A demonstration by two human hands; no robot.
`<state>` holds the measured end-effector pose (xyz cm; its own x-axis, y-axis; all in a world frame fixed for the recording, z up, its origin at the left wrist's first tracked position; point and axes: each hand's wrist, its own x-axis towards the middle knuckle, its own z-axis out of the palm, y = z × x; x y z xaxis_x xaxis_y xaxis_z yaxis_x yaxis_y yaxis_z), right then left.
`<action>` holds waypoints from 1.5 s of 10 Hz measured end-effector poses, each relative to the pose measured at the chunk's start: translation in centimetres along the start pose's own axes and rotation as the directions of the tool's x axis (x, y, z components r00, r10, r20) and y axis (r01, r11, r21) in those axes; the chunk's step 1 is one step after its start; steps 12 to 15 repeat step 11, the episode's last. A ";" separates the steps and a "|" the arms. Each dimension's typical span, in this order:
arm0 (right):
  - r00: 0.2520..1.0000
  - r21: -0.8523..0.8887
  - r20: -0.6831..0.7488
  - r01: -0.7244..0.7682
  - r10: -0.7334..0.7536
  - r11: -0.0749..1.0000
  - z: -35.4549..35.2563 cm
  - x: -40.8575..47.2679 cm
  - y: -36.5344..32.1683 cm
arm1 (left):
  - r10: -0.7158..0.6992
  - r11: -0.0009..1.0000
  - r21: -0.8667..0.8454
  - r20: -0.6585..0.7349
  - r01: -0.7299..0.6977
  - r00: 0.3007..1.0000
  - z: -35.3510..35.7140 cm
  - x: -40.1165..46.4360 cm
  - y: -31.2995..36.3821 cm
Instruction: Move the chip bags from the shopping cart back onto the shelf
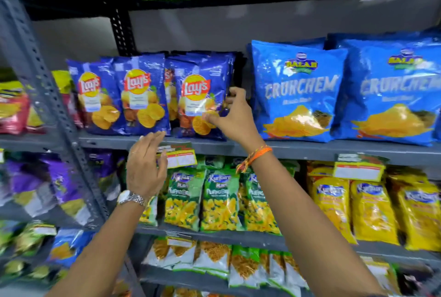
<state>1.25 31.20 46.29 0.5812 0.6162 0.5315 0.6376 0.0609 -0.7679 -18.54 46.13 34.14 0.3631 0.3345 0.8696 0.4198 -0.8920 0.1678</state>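
Two bare arms reached up from the near edge toward the shelf (286, 147). On the left arm sat a silver watch (132, 197). On the right arm sat an orange thread band (256, 156).

Up at the shelf, the left hand (145, 167) was open, with its fingers flat and close together. It held nothing. Its fingertips were just below the blue Lay's bags, near the shelf's front edge and beside a yellow price tag (181, 157).

Over to the right, the right hand (232, 115) pinched the right side of one blue Lay's bag (202, 96). The thumb pressed on the front of the bag and the other fingers curled around its edge. That bag stood upright on the shelf, at the right end of a row of Lay's bags (119, 96).

Further right stood two big light-blue bags (298, 91), close to the held bag.

Down on the next shelf were green bags (214, 201) and yellow bags (372, 206). Purple bags (59, 177) were at the left. No shopping cart could be seen.
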 end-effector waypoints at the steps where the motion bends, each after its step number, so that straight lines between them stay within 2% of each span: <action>1: 0.996 0.041 0.001 -0.086 0.086 0.995 2.5 0.3 0.5 | 0.005 1.000 0.020 0.060 -0.006 0.998 -0.3 -0.2 -3.3; 3: 0.989 0.069 -0.096 -0.104 0.110 0.992 4.7 0.3 0.9 | 0.080 0.996 -0.040 0.119 -0.076 0.990 -0.3 -0.1 -6.1; 5: 0.981 0.083 -0.153 -0.111 0.122 0.990 5.7 0.1 1.0 | 0.110 0.988 -0.117 0.066 -0.102 0.992 -0.1 0.0 -6.6; 8: 0.976 0.062 -0.191 -0.092 0.103 0.994 5.9 0.1 1.2 | 0.093 0.978 -0.188 -0.022 -0.096 0.995 0.4 -0.1 -6.5; 10: 0.978 0.020 -0.167 -0.125 0.126 0.992 5.8 0.0 0.8 | 0.084 0.975 -0.206 -0.018 -0.086 0.996 0.3 -0.1 -6.3; 11: 0.967 0.086 -0.205 -0.138 0.153 0.987 5.0 -0.6 0.3 | 0.047 0.976 -0.212 -0.028 -0.052 0.999 -0.3 -0.3 -5.2; 15: 0.967 0.086 -0.205 -0.138 0.153 0.987 5.0 -0.6 0.3 | 0.047 0.976 -0.212 -0.028 -0.052 0.999 -0.3 -0.3 -5.2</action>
